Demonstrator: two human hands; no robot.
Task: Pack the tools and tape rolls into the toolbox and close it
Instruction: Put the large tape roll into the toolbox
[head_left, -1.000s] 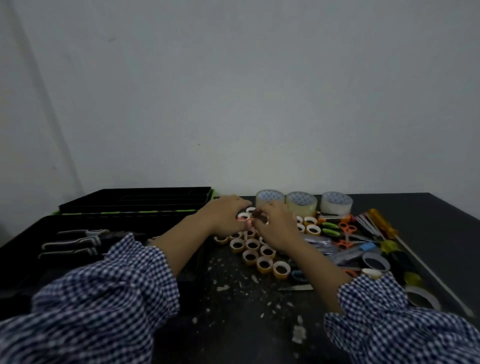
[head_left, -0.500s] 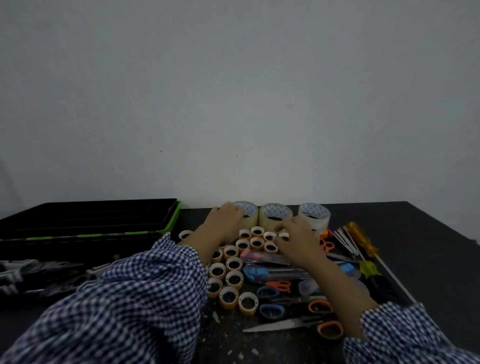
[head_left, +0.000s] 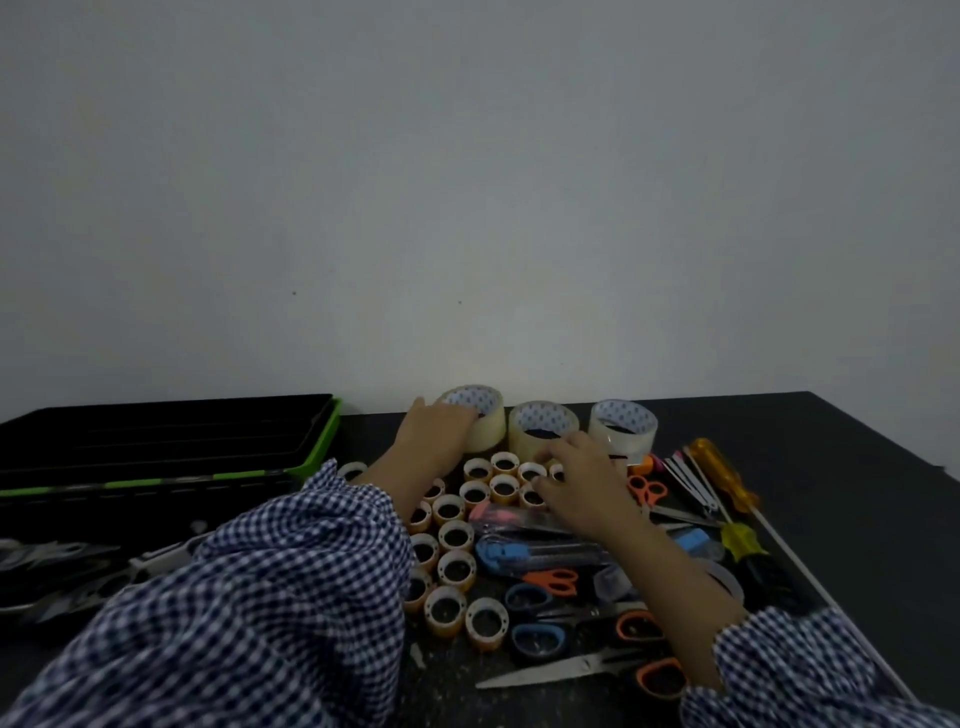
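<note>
Now, starting at the left, the toolbox (head_left: 166, 447) lies open, black with a green edge, and a few grey tools (head_left: 62, 566) seem to lie in its near part, though they are blurred. Next, our left hand (head_left: 436, 441) reaches to the far row and grips the left roll (head_left: 480, 415), fingers curled over its near rim and thumb out to the side; we judge this a grasp made to carry it across to the box. Beside it stand the middle roll (head_left: 543, 431) and the right roll (head_left: 623, 428), upright and untouched. Nearer to us, the small rolls (head_left: 457, 535) crowd together on end. Our right hand (head_left: 582, 483) hovers low over their far end with fingers bent down and somewhat apart; we cannot tell whether it pinches one or only touches them. Under that forearm lie cutters (head_left: 530, 553) and scissors (head_left: 550, 579), and rightmost are the screwdrivers (head_left: 722, 473), all still to be packed. Everything rests on a dark table (head_left: 857, 467) flecked with pale scraps, against a plain grey wall (head_left: 467, 182) in dim light.
</note>
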